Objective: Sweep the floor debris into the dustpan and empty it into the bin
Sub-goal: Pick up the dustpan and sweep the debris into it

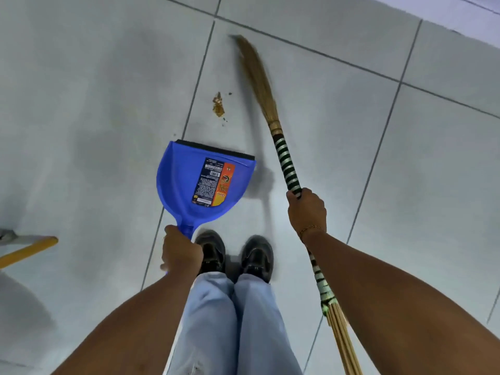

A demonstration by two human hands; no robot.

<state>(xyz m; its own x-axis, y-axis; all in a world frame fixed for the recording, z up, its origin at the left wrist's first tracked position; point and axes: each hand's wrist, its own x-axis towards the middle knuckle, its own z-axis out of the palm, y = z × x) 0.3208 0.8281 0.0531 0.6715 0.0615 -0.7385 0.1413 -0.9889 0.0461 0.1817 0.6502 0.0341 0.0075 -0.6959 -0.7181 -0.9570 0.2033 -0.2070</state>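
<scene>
Left hand [181, 250] grips the handle of a blue dustpan [184, 182], fist wrapped tight. Pan's black rubber lip points away from the person, toward the debris [218, 104], a small brown crumb pile on the grey tiled floor [94, 77], near the lip but apart from it. Sticker [213, 182] inside the pan: dark panel with barcode, orange strip, print too small to read. Right hand [307, 209] clenched around the green-and-black wrapped handle of a grass broom [286, 163]; bristles blurred, just right of the debris. Black shoes [234, 255] and light jeans [232, 320] below. Yellow handle [29, 250] at left edge.
</scene>
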